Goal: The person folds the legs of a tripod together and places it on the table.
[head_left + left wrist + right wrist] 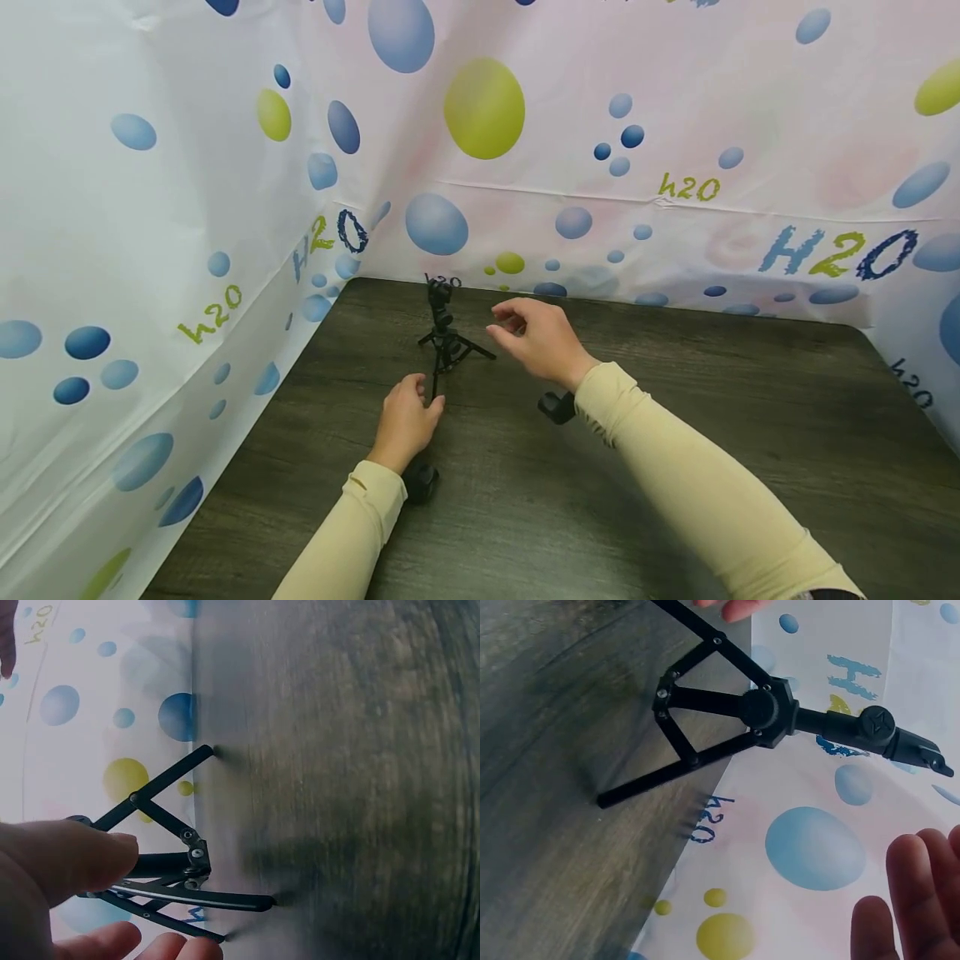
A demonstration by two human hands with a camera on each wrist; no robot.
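Observation:
A small black tripod (pixel 444 337) stands upright on the dark table with its legs spread. In the right wrist view, the tripod (pixel 761 709) shows braced legs, a round knob and a small clamp-like head. My left hand (pixel 405 421) is at its near side, fingers loosely bent. Seen from the left wrist, the thumb (pixel 105 859) overlaps the tripod (pixel 169 864) and hides part of it; the head view shows no grip. To the right of the tripod, my right hand (pixel 543 337) hovers apart from it with relaxed, slightly curved fingers (pixel 909 874) and nothing in them.
The dark wood-grain table (pixel 675 400) extends to the right and toward me. A white sheet (pixel 570 75) with coloured dots and lettering hangs behind it and along the left side. Black devices (pixel 420 482) sit at both wrists.

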